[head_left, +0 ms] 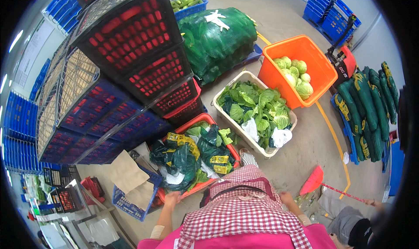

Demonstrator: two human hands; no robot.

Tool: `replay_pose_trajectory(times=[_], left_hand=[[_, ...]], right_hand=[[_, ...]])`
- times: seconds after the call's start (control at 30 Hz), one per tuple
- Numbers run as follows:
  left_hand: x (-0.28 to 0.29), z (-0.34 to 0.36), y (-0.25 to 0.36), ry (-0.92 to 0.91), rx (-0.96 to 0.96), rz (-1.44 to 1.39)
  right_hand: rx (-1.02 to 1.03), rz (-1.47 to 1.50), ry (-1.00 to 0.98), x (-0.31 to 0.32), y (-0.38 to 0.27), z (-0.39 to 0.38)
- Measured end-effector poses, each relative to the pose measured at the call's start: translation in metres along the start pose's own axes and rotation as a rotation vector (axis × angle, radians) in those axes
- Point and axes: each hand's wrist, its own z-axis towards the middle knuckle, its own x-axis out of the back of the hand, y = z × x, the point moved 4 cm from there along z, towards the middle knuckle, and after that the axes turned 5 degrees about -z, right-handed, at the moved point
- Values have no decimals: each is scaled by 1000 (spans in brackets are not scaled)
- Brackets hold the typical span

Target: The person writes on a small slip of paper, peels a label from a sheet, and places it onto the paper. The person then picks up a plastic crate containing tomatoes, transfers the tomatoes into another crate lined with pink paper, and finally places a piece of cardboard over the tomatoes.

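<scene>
At the near edge of a red-orange crate (235, 155), my left hand (173, 197) is closed on the rim, though its fingertips are partly hidden. Dark green plastic bags with yellow print (179, 164), crumpled white netting (173, 177) and loose green leaves fill that crate. My right hand (286, 198) hangs by my checked apron (244, 209), away from the crates; its fingers are too small and half hidden to read. Ahead stands a cream crate (239, 133) of leafy greens (257, 105) with white netting on top.
Tall stacked black and blue crates (135, 52) rise at left. Beyond the cream crate are an orange tub (321, 72) of cabbages and a large green wrapped bundle (218, 39). At right, another person's hand (371, 202) holds a red broom (312, 181) near long green sacks (364, 105).
</scene>
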Motion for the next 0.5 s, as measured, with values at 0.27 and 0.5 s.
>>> replay_pose_trajectory(times=[0.27, 0.5], left_hand=[[42, -95, -135, 444, 313, -91], [-96, -122, -52, 536, 143, -374]], right_hand=[[264, -165, -207, 68, -111, 164], [421, -10, -181, 145, -256, 225]])
